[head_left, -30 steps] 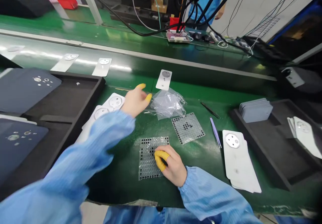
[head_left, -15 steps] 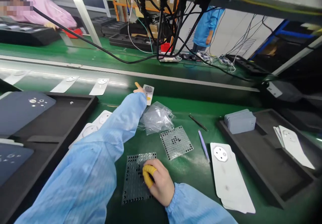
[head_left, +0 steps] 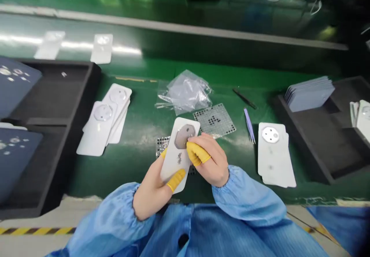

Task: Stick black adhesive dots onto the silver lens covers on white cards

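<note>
My left hand (head_left: pixel 157 187), with yellow finger cots on its thumb and a finger, grips a white phone back cover (head_left: pixel 170 169) tilted in front of me. The cover has a grey round-cornered camera area and a small dark mark below it. My right hand (head_left: pixel 209 158), also in yellow cots, has thumb and finger pinched at the right edge of that camera area; whatever is between them is hidden. Beneath the cover lies a sheet of small black dots (head_left: pixel 162 145), mostly covered. A second dotted sheet (head_left: pixel 216 121) is just behind my right hand.
Clear plastic bags (head_left: pixel 187 91) lie behind the sheets. Purple tweezers (head_left: pixel 249 126) and dark tweezers (head_left: pixel 244 98) are to the right, near stacked white covers (head_left: pixel 276 160). More covers (head_left: pixel 96 133) lie left. Black trays (head_left: pixel 83 103) flank both sides; two covers (head_left: pixel 101 51) rest farther back.
My left hand has come back from the far strip with a white phone cover. My right hand has risen from the near dotted sheet to the cover's camera area. The view has tilted down.
</note>
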`<action>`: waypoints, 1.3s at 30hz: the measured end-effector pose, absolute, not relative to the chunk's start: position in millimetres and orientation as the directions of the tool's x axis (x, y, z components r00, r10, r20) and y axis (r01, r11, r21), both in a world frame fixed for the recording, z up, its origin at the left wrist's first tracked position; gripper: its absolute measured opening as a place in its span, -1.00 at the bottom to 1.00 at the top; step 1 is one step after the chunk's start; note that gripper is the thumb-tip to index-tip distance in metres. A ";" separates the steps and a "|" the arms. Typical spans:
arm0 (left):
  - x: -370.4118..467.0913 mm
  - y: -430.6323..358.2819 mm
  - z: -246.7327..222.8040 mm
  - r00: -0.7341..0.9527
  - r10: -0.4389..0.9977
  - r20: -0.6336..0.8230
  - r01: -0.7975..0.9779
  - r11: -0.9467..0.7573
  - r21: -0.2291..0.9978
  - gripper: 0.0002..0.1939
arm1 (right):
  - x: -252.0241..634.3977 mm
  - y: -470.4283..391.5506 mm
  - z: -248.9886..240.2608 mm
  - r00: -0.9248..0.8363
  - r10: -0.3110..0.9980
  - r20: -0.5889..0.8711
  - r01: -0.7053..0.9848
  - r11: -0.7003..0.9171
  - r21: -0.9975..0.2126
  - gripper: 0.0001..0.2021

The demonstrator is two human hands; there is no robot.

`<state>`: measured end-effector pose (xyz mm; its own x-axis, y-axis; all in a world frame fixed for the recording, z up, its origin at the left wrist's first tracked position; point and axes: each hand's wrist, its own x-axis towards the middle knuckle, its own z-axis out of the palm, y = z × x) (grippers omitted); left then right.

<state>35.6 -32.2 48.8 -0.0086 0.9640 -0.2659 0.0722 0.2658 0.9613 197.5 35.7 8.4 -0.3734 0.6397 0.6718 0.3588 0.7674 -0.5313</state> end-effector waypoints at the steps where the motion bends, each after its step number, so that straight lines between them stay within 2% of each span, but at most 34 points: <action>1: 41.4 -38.1 50.0 -0.035 0.966 -0.257 0.088 0.259 0.962 -0.67 | 197.7 32.1 10.1 -0.407 0.668 0.623 0.354 0.744 -0.566 -0.58; 4: 49.1 -44.8 50.5 -0.123 0.956 -0.268 0.056 0.276 0.959 -0.69 | 197.9 24.1 15.7 -0.457 0.699 0.550 0.363 0.711 -0.602 -0.56; 8: 48.5 -58.3 40.1 -0.265 0.922 -0.281 0.044 0.303 0.952 -0.58 | 195.6 22.2 18.3 -0.508 0.574 0.642 0.339 0.818 -0.464 -0.62; 10: 47.1 -66.6 33.5 -0.289 0.923 -0.255 0.078 0.288 0.954 -0.54 | 194.3 22.9 17.7 -0.523 0.551 0.650 0.321 0.834 -0.448 -0.65; 13: 46.4 -72.0 28.9 -0.264 0.940 -0.215 0.119 0.253 0.960 -0.55 | 193.6 23.5 16.9 -0.520 0.545 0.658 0.307 0.838 -0.452 -0.69; 19: 50.9 -60.2 35.5 -0.150 0.989 -0.002 0.186 0.030 0.982 -0.51 | 192.4 23.9 16.7 -0.510 0.562 0.651 0.307 0.826 -0.472 -0.74; 24: 49.9 -64.5 31.1 -0.186 0.977 -0.102 0.168 0.134 0.977 -0.55 | 193.7 23.7 15.6 -0.506 0.568 0.649 0.269 0.819 -0.507 -0.72; 27: 50.3 -69.1 29.0 -0.205 0.973 -0.106 0.184 0.145 0.972 -0.56 | 196.5 24.3 19.0 -0.525 0.558 0.643 0.274 0.826 -0.493 -0.73; 31: 52.9 -66.7 32.1 -0.193 0.981 -0.013 0.260 0.063 0.964 -0.61 | 197.5 25.4 22.5 -0.546 0.545 0.636 0.283 0.835 -0.473 -0.72; 35: 52.5 -58.8 36.6 -0.124 0.985 0.121 0.387 -0.064 0.920 -0.50 | 195.4 24.0 17.6 -0.576 0.530 0.623 0.253 0.840 -0.481 -0.68; 37: 51.2 -56.9 37.2 -0.118 0.985 0.130 0.438 -0.065 0.896 -0.48 | 194.9 23.3 14.3 -0.609 0.512 0.606 0.223 0.844 -0.489 -0.66; 39: 50.7 -58.0 36.7 -0.133 0.985 0.106 0.437 -0.037 0.899 -0.54 | 194.9 23.6 12.6 -0.606 0.525 0.598 0.204 0.829 -0.521 -0.65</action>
<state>50.7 -58.0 36.7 -0.1333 0.9854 0.1058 0.4366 -0.0374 0.8989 194.9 23.6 12.6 -0.6058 0.5249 0.5979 0.2036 0.8287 -0.5213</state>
